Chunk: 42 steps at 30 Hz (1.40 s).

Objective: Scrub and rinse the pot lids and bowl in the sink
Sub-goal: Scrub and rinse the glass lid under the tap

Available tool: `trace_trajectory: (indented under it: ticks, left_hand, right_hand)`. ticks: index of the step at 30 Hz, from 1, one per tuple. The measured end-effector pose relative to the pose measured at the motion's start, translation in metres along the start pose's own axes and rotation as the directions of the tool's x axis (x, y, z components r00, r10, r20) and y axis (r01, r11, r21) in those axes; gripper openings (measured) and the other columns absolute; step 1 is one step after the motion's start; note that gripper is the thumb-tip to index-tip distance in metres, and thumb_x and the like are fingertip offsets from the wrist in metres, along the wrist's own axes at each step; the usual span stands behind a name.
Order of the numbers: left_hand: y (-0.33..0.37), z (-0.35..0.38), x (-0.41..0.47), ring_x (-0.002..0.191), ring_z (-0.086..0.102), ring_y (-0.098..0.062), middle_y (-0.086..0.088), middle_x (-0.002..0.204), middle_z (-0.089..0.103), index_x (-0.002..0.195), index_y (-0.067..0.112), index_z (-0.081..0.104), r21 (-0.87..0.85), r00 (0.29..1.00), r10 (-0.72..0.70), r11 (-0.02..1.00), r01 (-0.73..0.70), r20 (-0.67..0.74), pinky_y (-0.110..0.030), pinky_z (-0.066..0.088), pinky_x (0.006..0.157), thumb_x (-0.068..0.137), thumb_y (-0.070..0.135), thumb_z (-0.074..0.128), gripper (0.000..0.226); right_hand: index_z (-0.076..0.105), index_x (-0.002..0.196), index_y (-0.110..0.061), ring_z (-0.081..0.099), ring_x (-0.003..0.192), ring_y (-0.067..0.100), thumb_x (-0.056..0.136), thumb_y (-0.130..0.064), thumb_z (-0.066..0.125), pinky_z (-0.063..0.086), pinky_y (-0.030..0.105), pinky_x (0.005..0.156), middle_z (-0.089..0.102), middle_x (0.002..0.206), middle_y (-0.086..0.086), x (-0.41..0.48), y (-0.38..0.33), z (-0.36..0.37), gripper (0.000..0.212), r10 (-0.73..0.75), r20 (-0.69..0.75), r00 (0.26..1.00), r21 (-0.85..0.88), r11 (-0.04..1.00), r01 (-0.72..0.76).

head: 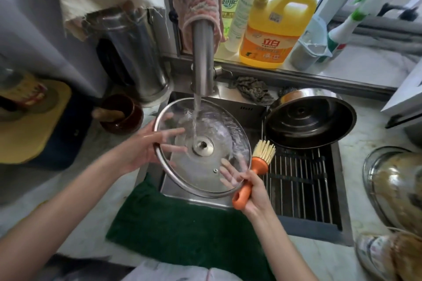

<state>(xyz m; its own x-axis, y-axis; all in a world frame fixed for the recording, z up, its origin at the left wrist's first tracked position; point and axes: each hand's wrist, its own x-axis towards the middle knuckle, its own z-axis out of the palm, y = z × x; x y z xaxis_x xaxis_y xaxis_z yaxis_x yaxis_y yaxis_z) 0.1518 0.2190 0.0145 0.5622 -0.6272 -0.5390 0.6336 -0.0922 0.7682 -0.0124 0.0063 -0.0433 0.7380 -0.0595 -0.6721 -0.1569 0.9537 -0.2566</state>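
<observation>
A round glass pot lid (219,134) with a steel rim is tilted over the sink (255,109), underside up, with tap water running onto its middle from the faucet (203,52). My left hand (146,146) holds its left rim, fingers spread behind the glass. My right hand (249,185) supports the lower right rim with its fingertips while gripping an orange-handled brush (258,166), bristles pointing up. A dark metal lid (308,121) lies upside down on the wire rack (301,180) at the right of the sink.
Detergent bottles (274,29) stand on the sill behind the faucet. A green towel (173,221) drapes over the front counter edge. A brown bowl (121,112) and a steel canister (132,52) stand to the left. Another glass lid (395,185) rests on the right counter.
</observation>
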Motion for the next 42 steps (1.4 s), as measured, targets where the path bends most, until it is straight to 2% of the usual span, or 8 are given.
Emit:
trace_trajectory:
  ticks: [8,13,17,22,29,33,35,42]
  left_hand:
    - [0.005,-0.017,-0.002,0.11,0.061,-0.041,-0.005,0.138,0.054,0.142,0.038,0.033,0.075,0.988,0.138,0.987,-0.142,0.065,-0.045,0.06,0.059,0.056,0.024,0.089,0.104]
    - [-0.01,-0.013,0.019,0.106,0.063,-0.04,-0.009,0.135,0.056,0.141,0.034,0.034,-0.048,0.981,0.195,0.98,-0.195,0.003,-0.043,0.059,0.06,0.086,-0.019,0.031,0.077]
    - [-0.019,0.002,0.033,0.104,0.063,-0.044,-0.011,0.13,0.06,0.139,0.027,0.036,-0.178,0.992,0.13,0.976,-0.128,-0.002,-0.044,0.059,0.055,0.073,-0.023,0.026,0.084]
    - [-0.033,0.017,0.042,0.112,0.052,-0.049,-0.015,0.129,0.059,0.133,0.021,0.043,-0.222,1.0,0.023,0.975,-0.026,-0.016,-0.058,0.049,0.079,0.056,-0.01,0.042,0.083]
    - [-0.037,0.025,0.022,0.084,0.071,-0.033,-0.018,0.121,0.061,0.127,0.014,0.044,-0.224,0.995,-0.044,0.974,0.024,-0.085,-0.038,0.058,0.051,0.08,-0.015,0.037,0.056]
    - [-0.017,0.015,0.006,0.09,0.067,-0.044,-0.015,0.116,0.067,0.134,0.013,0.036,-0.131,0.995,0.064,0.989,-0.075,-0.081,-0.044,0.058,0.052,0.085,-0.008,0.044,0.054]
    - [-0.006,0.012,0.0,0.091,0.066,-0.045,-0.016,0.119,0.065,0.132,0.017,0.038,-0.043,0.989,0.11,0.992,-0.115,-0.094,-0.044,0.058,0.051,0.071,-0.003,0.048,0.065]
    - [0.006,0.003,0.012,0.088,0.068,-0.043,-0.017,0.12,0.064,0.131,0.013,0.041,0.034,0.958,0.194,0.981,-0.191,-0.211,-0.039,0.058,0.051,0.076,-0.024,0.024,0.068]
  right_hand:
    - [0.054,0.117,-0.017,0.067,0.098,0.037,0.09,0.011,0.034,0.053,0.053,0.083,0.069,0.11,0.019,0.029,0.001,0.02,0.043,-0.053,-0.042,0.998,-0.171,0.984,0.045]
    - [0.049,0.114,-0.009,0.071,0.084,0.032,0.094,0.01,0.039,0.058,0.045,0.07,0.069,0.104,0.023,0.017,-0.015,0.028,0.029,-0.33,-0.032,0.943,-0.385,0.875,0.293]
    - [0.049,0.115,-0.008,0.069,0.072,0.03,0.093,0.013,0.038,0.056,0.034,0.054,0.069,0.096,0.024,0.002,-0.037,0.033,0.032,-0.422,-0.054,0.905,-0.509,0.791,0.339]
    - [0.046,0.116,0.0,0.067,0.068,0.033,0.086,0.017,0.033,0.056,0.033,0.054,0.067,0.091,0.029,-0.016,-0.064,0.033,0.037,-0.396,-0.082,0.915,-0.621,0.738,0.264]
    - [0.049,0.111,0.005,0.069,0.065,0.029,0.087,0.017,0.035,0.059,0.034,0.056,0.07,0.08,0.022,-0.023,-0.071,0.024,0.031,-0.245,-0.116,0.963,-0.645,0.755,0.115]
    - [0.049,0.111,0.016,0.063,0.084,0.044,0.072,0.006,0.058,0.055,0.04,0.071,0.057,0.112,0.04,-0.007,-0.046,0.017,0.042,-0.205,-0.244,0.948,-0.626,0.78,0.007]
    - [0.05,0.112,0.014,0.057,0.083,0.037,0.061,-0.001,0.062,0.047,0.041,0.078,0.049,0.119,0.045,0.005,-0.034,0.013,0.055,-0.197,-0.246,0.949,-0.588,0.809,0.016]
    - [0.05,0.109,-0.004,0.069,0.079,0.033,0.088,0.017,0.038,0.059,0.042,0.069,0.068,0.096,0.025,0.002,-0.03,0.035,0.032,-0.251,0.013,0.968,-0.508,0.832,0.222]
